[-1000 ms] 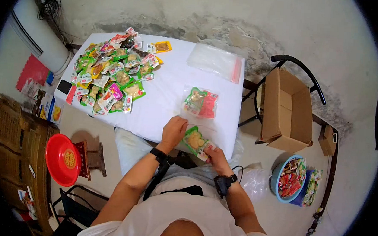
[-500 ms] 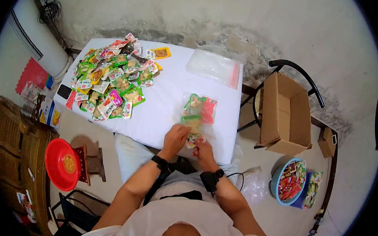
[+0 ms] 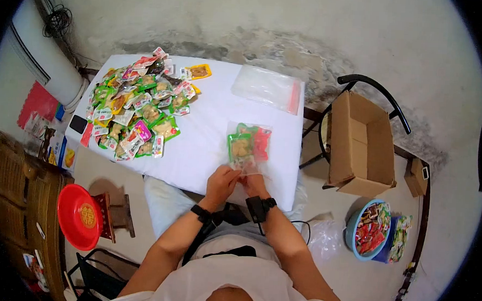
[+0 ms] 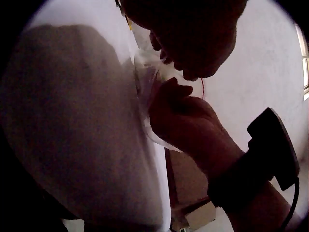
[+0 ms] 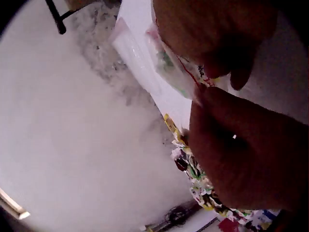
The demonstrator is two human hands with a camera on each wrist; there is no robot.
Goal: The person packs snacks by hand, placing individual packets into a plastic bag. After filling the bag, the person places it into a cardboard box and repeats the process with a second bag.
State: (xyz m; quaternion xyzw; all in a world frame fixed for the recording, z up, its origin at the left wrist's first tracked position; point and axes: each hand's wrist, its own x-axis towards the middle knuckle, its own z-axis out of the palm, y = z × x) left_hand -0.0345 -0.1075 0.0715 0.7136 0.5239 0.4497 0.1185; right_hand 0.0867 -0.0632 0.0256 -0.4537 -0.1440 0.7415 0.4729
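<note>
Left hand and right hand pinching the near edge of a clear zip bag, fingers curled.
Hands are meeting close together; bag is lying over the near side of a white-covered table, a green-edged snack packet and a red packet showing inside. Beyond, mixed snack packets are heaping up at left; flat clear bags are lying by the far edge, right.
</note>
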